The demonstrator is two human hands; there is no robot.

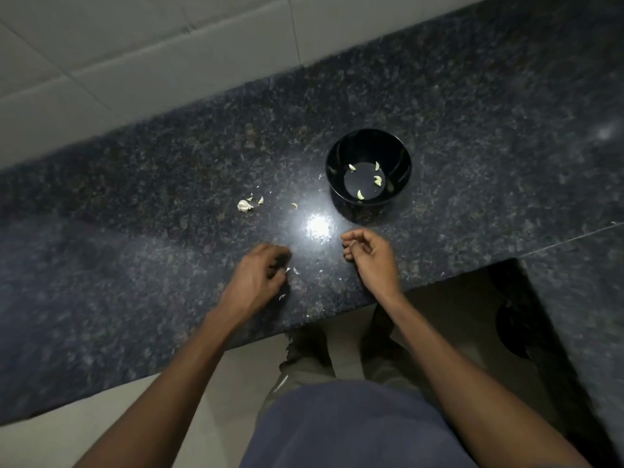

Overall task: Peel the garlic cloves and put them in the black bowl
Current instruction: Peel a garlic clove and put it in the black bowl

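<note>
The black bowl [402, 170] stands on the dark granite counter [472, 130], right of centre, with several peeled cloves [377, 179] on its bottom. A part of a garlic bulb [243, 206] lies to the bowl's left, with a small clove [260, 199] beside it and another clove [294, 206] nearer the bowl. My left hand [260, 275] is low over the counter with its fingers curled down and blurred; what it holds is hidden. My right hand [368, 255] hovers just in front of the bowl, fingers loosely curled, with nothing visible in it.
Bits of white peel [295, 270] lie by my left fingertips and another bit [282, 296] lies near the wrist. A bright lamp glare [317, 226] sits between hands and bowl. The counter's front edge [337, 315] runs under my forearms. A tiled wall [135, 62] is behind.
</note>
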